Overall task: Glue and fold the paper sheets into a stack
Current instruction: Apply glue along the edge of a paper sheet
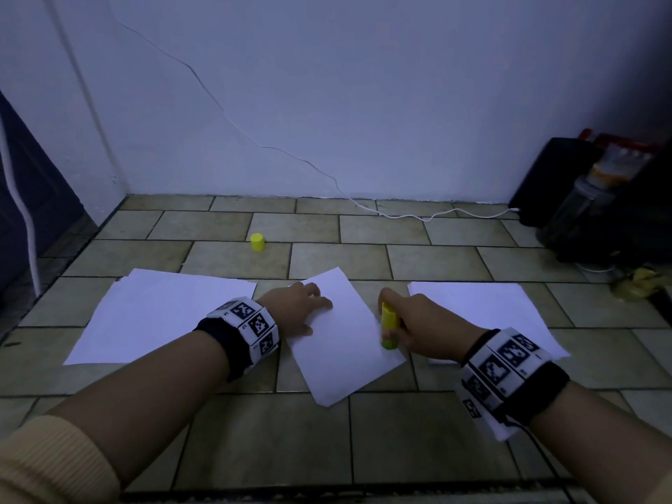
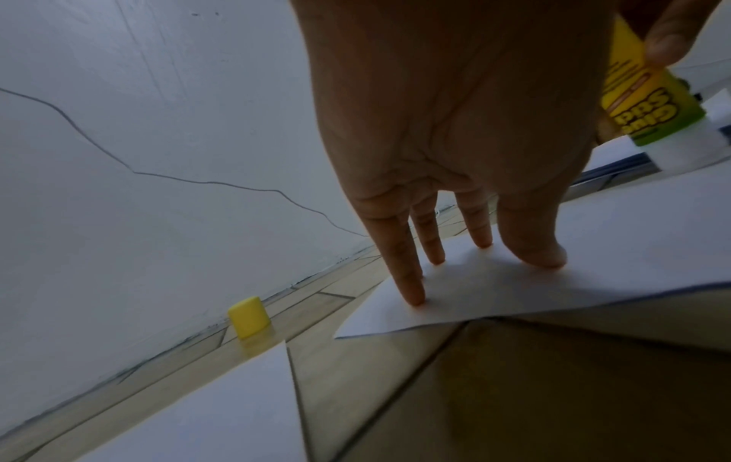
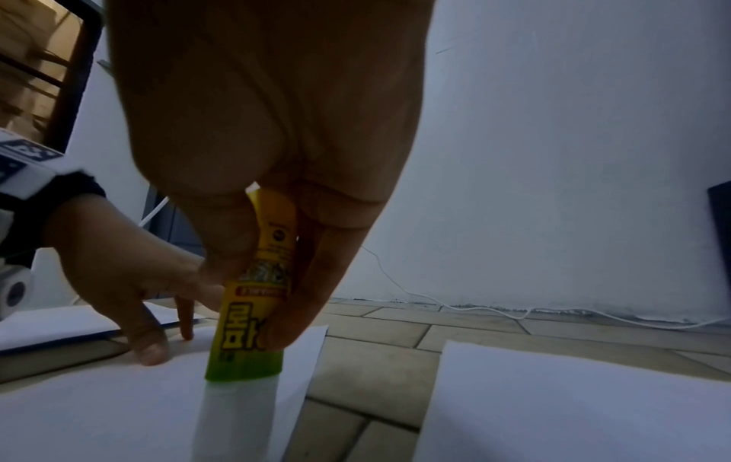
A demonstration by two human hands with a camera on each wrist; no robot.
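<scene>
Two bare forearms reach in from the 6 o'clock edge of the head view, each wearing a wristband of black-and-white markers. Ahead of them a tilted middle paper sheet (image 1: pixel 342 336) lies on the tiled floor (image 1: pixel 429 431). At its 10 o'clock corner the left hand (image 1: pixel 296 309) presses down with straight, spread fingers (image 2: pixel 407 275), holding nothing. At its 3 o'clock edge the right hand (image 1: pixel 418 327) is clamped around a yellow-and-green glue stick (image 1: pixel 388 326), thumb and fingers curled on the tube, its white glue tip touching the sheet. A left pile of paper sheets (image 1: pixel 156 318) lies at 9 o'clock and a right pile of paper sheets (image 1: pixel 487 311) at 3 o'clock. Well apart at 12 o'clock stands the yellow cap (image 1: pixel 257 242). Behind it a white cable (image 1: pixel 400 215) runs along the wall.
</scene>
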